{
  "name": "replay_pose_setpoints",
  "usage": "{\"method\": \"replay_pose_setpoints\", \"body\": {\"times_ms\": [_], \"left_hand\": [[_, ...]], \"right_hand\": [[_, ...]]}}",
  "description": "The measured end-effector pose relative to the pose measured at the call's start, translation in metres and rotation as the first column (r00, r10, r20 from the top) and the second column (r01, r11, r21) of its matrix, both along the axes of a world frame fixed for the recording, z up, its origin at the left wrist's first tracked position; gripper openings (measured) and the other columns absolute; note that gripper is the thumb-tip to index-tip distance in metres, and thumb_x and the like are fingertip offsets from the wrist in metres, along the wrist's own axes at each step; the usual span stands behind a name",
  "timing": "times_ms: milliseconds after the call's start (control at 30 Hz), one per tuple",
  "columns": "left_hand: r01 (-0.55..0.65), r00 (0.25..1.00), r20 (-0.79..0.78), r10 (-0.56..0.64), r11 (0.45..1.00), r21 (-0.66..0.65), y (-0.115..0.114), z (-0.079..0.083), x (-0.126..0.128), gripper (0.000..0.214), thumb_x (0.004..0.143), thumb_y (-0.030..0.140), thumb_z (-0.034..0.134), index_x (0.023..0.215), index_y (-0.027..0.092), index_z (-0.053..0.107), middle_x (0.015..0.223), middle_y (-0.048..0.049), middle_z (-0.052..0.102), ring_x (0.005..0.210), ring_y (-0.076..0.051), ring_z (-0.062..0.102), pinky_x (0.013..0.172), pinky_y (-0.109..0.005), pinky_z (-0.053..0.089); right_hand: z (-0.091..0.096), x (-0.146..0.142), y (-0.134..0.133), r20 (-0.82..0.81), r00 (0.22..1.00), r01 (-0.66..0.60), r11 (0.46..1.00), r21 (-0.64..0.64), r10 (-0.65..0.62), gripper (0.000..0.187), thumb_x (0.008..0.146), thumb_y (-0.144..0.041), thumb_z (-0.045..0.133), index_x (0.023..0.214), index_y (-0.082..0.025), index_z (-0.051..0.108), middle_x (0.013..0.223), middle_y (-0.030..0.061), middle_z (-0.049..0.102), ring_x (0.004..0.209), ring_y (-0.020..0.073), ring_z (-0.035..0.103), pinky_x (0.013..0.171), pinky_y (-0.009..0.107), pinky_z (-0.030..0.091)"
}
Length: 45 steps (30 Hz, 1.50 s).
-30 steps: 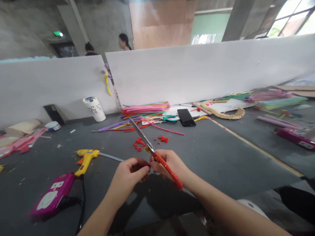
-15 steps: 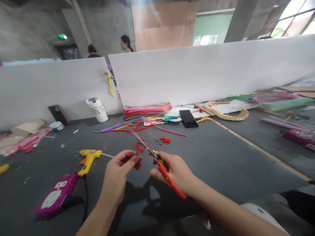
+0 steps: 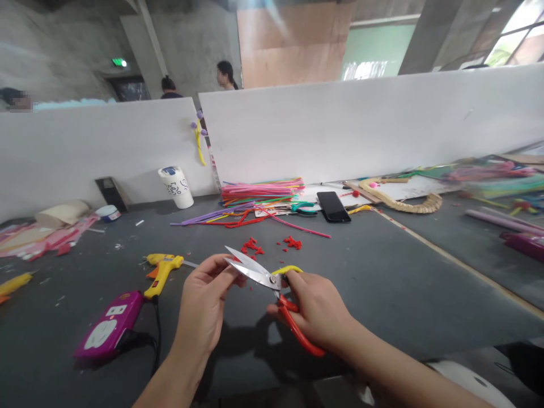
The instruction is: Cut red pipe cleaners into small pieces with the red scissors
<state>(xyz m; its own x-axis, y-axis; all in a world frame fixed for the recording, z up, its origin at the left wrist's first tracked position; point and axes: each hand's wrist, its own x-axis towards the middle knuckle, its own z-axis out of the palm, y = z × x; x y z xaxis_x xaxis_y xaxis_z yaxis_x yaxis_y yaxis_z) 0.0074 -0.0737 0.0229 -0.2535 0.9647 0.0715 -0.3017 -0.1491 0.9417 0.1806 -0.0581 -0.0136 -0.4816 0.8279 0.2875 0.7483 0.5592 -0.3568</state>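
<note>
My right hand [image 3: 321, 306] is wrapped round a pair of scissors [image 3: 256, 273] with red and yellow handles. The blades are spread apart and point left, their tips at the fingers of my left hand [image 3: 204, 300]. Those fingers are pinched together on a small red piece, mostly hidden behind them and the blade. Just beyond the blades, small red fuzzy bits [image 3: 293, 243] lie in two loose piles on the dark table [image 3: 382, 283].
To the left are a yellow glue gun [image 3: 161, 275] and a purple power strip [image 3: 111, 326] with its cable. Farther back lie bundled pipe cleaners [image 3: 263, 191], teal-handled pliers [image 3: 305, 208], a phone [image 3: 333, 207] and a white paper cup [image 3: 176, 188]. White panels [image 3: 340, 130] stand behind.
The scissors have swung lower and flatter, and their blades have spread apart with the tips now at my left fingers. My left hand keeps its pinch. The view has shifted slightly left.
</note>
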Motion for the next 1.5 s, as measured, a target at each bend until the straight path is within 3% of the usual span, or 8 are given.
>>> {"method": "replay_pose_setpoints", "body": {"times_ms": [733,1500], "left_hand": [[-0.006,0.998,0.056,0.006,1.000,0.010,-0.0017,-0.0021,-0.0009,0.001,0.066,0.015,0.062,0.067,0.014,0.062,0.059,0.0027,0.061,0.052,-0.006,0.053,0.053,-0.015,0.043],[-0.009,0.999,0.051,0.008,1.000,0.018,-0.0004,-0.0032,-0.0036,0.005,0.064,0.016,0.065,0.068,0.014,0.063,0.060,0.0025,0.062,0.052,-0.006,0.054,0.052,-0.015,0.043]], "right_hand": [[-0.0030,-0.0037,-0.0007,0.052,0.998,0.023,0.994,0.103,-0.028,0.035,0.079,-0.049,0.040,0.077,-0.016,0.051,0.067,0.0070,0.060,0.060,0.0189,0.055,0.054,0.025,0.030],[-0.0047,-0.0035,-0.0009,0.071,0.996,0.037,0.973,0.229,-0.055,0.036,0.079,-0.049,0.039,0.066,-0.017,0.047,0.055,0.0025,0.055,0.049,0.0142,0.049,0.048,0.024,0.020]]}}
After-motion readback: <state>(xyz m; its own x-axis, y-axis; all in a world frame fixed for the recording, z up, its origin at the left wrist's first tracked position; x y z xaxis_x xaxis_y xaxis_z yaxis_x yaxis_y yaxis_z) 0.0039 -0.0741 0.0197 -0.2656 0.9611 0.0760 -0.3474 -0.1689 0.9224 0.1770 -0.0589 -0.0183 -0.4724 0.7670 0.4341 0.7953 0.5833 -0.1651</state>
